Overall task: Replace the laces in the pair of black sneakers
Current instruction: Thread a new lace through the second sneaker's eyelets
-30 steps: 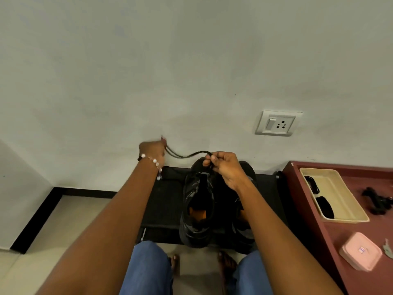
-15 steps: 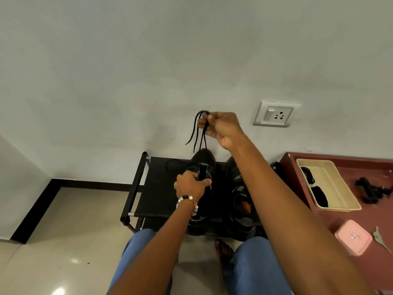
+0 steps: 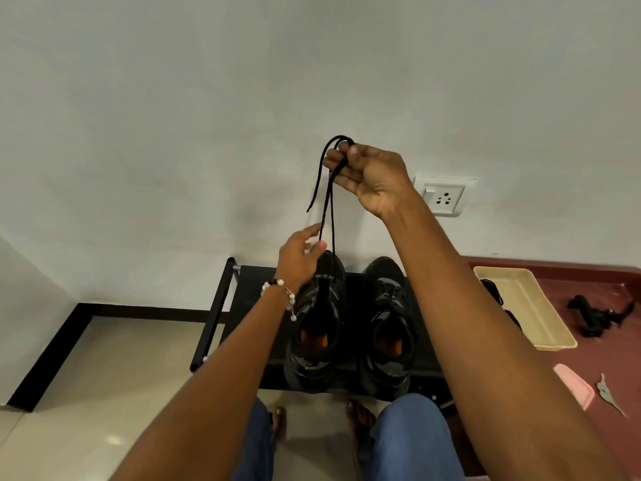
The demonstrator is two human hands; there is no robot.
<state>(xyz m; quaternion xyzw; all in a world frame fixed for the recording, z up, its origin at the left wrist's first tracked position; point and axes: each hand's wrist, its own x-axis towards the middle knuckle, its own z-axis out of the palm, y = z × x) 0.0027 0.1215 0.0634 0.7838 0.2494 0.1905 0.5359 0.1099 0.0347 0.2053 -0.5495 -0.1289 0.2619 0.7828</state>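
Two black sneakers stand side by side on a low black rack, toes toward the wall. The left sneaker has its tongue up and shows no lace across its eyelets; the right sneaker is laced. My right hand is raised high against the wall and grips a black lace, looped over its fingers, whose strands hang down to the left sneaker's toe. My left hand is just below, fingers relaxed beside the hanging strands, touching or nearly touching them.
A maroon table stands at the right with a cream tray holding dark laces, a black tangled item, a pink case and a key. A wall socket is right of my raised hand. Tiled floor lies left.
My right hand has kept the lace raised high. My left hand let go of the left sneaker's tongue and rose to the hanging strands.
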